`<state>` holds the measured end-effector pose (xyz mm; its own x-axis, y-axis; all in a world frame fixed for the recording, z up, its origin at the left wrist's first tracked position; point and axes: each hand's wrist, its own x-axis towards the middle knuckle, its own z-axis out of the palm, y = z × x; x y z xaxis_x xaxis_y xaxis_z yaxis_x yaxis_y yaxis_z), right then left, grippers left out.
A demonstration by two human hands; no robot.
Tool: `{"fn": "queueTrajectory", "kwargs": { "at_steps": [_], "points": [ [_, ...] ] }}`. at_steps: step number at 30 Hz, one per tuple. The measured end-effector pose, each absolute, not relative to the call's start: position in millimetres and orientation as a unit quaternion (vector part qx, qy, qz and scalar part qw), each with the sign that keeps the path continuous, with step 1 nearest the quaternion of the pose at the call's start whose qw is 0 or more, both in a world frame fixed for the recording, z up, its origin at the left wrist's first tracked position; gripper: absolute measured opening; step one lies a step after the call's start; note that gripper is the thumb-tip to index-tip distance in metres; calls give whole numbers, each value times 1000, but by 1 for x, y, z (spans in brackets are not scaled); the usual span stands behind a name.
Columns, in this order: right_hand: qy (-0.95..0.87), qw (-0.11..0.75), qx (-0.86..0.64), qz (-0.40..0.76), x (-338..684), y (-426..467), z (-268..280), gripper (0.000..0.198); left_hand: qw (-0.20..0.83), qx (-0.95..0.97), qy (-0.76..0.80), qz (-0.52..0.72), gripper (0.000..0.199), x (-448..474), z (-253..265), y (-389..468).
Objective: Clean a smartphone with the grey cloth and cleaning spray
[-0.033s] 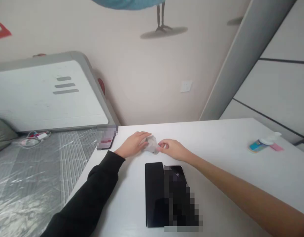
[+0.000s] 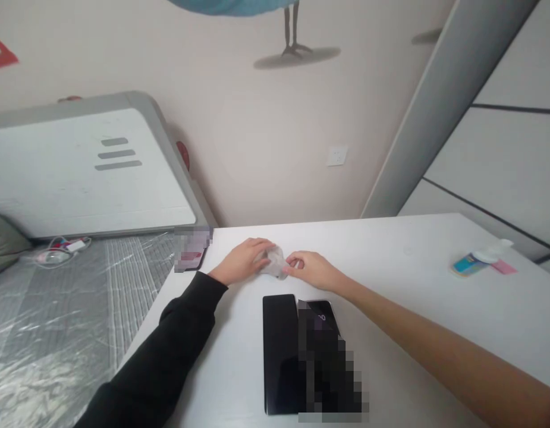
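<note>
A small crumpled, whitish, slightly see-through piece [image 2: 276, 261], like a tissue or thin plastic, lies between my hands on the far half of the white table. My left hand [image 2: 245, 260], in a black sleeve, curls around its left side, thumb and fingers against it. From the right, my right hand [image 2: 311, 268], its forearm bare, pinches the right edge between thumb and fingertips. Nearer to me lie a black flat slab [image 2: 280, 356], like a switched-off tablet or large phone, and beside it a dark phone-like device [image 2: 323, 315], largely pixelated.
On the right of the table [image 2: 399, 297] stands a white pump bottle [image 2: 477, 258] with a blue label, a pink item [image 2: 503, 267] behind it. A partly pixelated phone-like thing [image 2: 194, 249] lies at the back left corner. Left is a plastic-covered bed [image 2: 132, 291] with cables [image 2: 63, 252].
</note>
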<state>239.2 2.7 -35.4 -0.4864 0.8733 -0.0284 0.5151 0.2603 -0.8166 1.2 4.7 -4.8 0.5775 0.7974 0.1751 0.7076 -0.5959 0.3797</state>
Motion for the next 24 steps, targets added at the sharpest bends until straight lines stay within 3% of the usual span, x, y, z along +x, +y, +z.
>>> {"fn": "queueTrajectory", "kwargs": {
  "at_steps": [5, 11, 16, 21, 24],
  "points": [
    [-770, 241, -402, 433, 240, 4, -19, 16, 178, 879, 413, 161, 6, 10, 5, 11],
    [-761, 319, -344, 448, 295, -17, 50, 32, 219, 846, 412, 256, 16, 47, 66, -14],
    [-748, 390, -401, 358, 353, -53, 98, 34, 278, 819, 392, 314, 18, 101, 113, -40],
    [-747, 347, -432, 368, 404, -121, 110, 38, 319, 824, 356, 303, 13, 149, 133, -90],
    [-760, 231, -460, 398, 430, -178, 106, 33, 356, 828, 352, 252, 18, 163, 127, -139]
  ]
}}
